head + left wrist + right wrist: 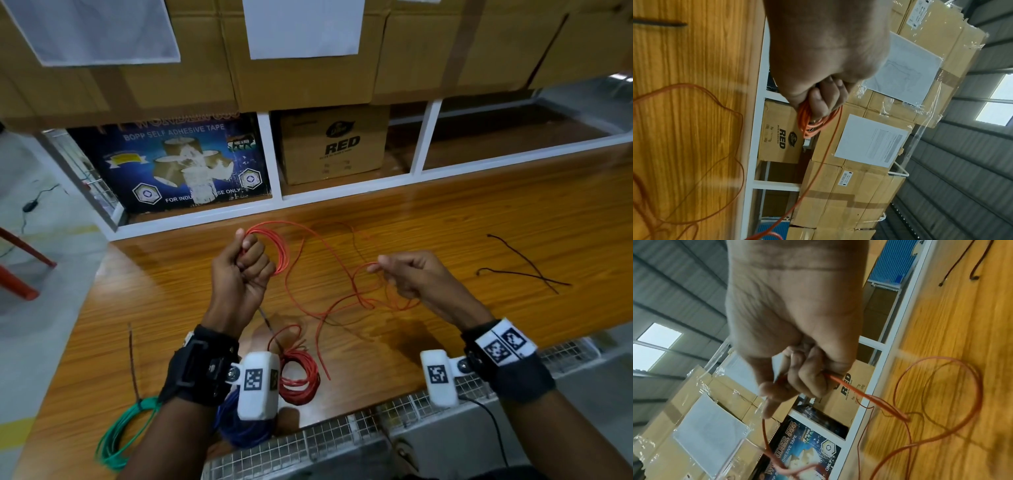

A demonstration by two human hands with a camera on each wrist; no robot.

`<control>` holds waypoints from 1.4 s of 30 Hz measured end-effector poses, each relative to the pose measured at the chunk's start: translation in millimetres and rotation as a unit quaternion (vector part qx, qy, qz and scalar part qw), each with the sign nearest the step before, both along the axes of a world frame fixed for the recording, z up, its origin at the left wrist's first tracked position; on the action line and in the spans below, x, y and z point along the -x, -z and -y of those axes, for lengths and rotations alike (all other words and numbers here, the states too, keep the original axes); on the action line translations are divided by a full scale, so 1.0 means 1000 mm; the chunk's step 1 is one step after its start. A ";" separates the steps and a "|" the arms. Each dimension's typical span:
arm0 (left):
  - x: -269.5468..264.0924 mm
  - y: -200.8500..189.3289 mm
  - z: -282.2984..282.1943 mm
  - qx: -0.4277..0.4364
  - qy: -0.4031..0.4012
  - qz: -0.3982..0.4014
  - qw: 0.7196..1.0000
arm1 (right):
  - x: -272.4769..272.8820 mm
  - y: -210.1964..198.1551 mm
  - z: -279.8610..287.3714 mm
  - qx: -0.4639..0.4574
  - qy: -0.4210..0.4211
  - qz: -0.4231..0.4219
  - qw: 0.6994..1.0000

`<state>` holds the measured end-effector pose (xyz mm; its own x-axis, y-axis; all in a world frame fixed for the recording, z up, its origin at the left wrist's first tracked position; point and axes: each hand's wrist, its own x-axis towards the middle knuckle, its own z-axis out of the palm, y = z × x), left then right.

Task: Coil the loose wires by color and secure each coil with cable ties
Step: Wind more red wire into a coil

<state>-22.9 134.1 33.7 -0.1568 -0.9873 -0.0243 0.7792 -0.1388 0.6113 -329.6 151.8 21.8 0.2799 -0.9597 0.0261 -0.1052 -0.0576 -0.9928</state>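
Note:
My left hand (pixel 245 263) is raised above the wooden table (pixel 479 219) and grips a small coil of red wire (pixel 281 250); the loops (pixel 809 123) show under its curled fingers in the left wrist view. From the coil the loose red wire (pixel 329 274) runs in slack loops over the table to my right hand (pixel 400 274), which pinches the strand (pixel 846 386) between thumb and fingers. A finished red coil (pixel 298 377), a green coil (pixel 120 435) and a blue coil (pixel 239 431) lie near the table's front edge.
Thin dark cable ties (pixel 524 270) lie on the table to the right, another one (pixel 133 359) at the left. White shelf framing (pixel 342 198) with a tape box (pixel 171 164) and a "RED" carton (pixel 335 144) stands behind. A wire mesh edge (pixel 342 438) runs along the front.

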 end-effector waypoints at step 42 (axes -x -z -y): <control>-0.002 -0.008 0.028 0.037 -0.086 0.140 0.986 | 0.026 0.050 0.029 0.178 0.091 -0.466 0.862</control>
